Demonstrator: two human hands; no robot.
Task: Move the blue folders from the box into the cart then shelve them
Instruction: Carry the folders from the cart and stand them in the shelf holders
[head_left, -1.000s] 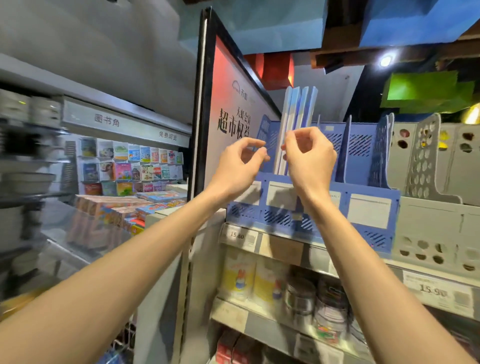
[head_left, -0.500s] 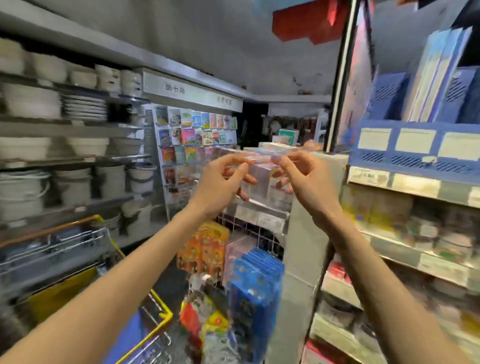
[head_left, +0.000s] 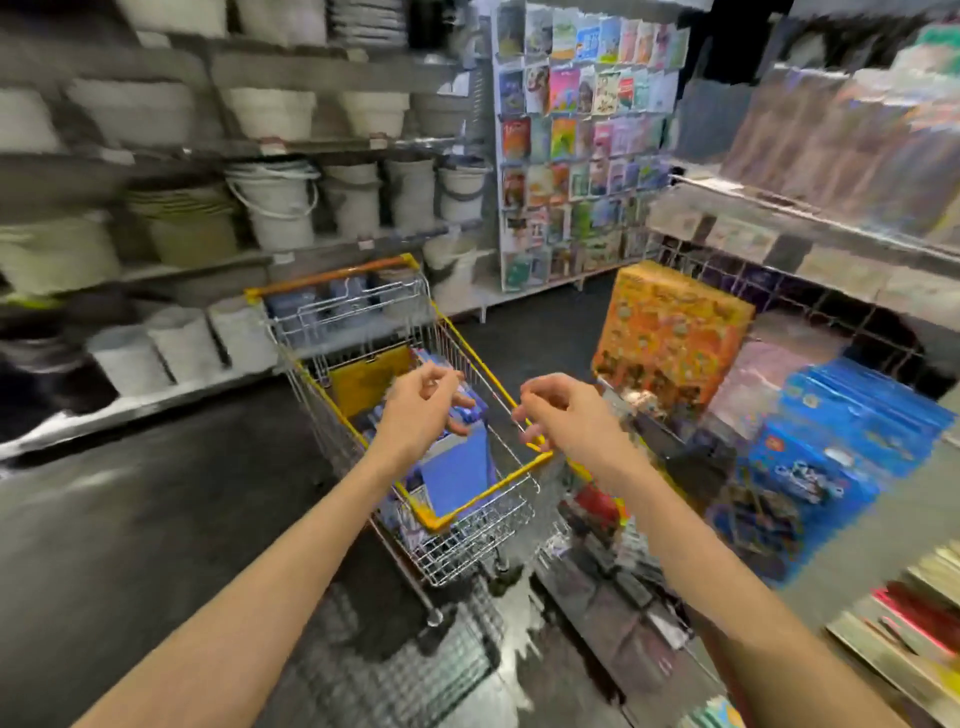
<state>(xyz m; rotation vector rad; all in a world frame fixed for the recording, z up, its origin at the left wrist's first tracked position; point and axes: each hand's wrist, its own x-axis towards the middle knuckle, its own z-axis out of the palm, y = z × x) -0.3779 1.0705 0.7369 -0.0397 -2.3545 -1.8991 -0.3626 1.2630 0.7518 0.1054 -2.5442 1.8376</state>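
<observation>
A wire shopping cart (head_left: 470, 525) with a yellow rim and an orange handle stands in the aisle ahead of me. Blue folders (head_left: 457, 475) lie inside its basket, partly hidden by my left hand. My left hand (head_left: 423, 402) hovers over the basket with loosely curled fingers and holds nothing. My right hand (head_left: 558, 410) hangs above the cart's right rim, fingers loosely curled, also empty. The frame is motion-blurred.
White buckets and basins (head_left: 275, 202) fill shelves on the left. A rack of colourful cards (head_left: 576, 140) stands at the back. An orange box (head_left: 670, 332) and blue packs (head_left: 836, 447) sit on the right display. Dark floor (head_left: 156, 519) lies left of the cart.
My view has swung left and down, from the shelf of blue folders and file racks to the cart. Both hands have dropped from the shelf to above the cart basket.
</observation>
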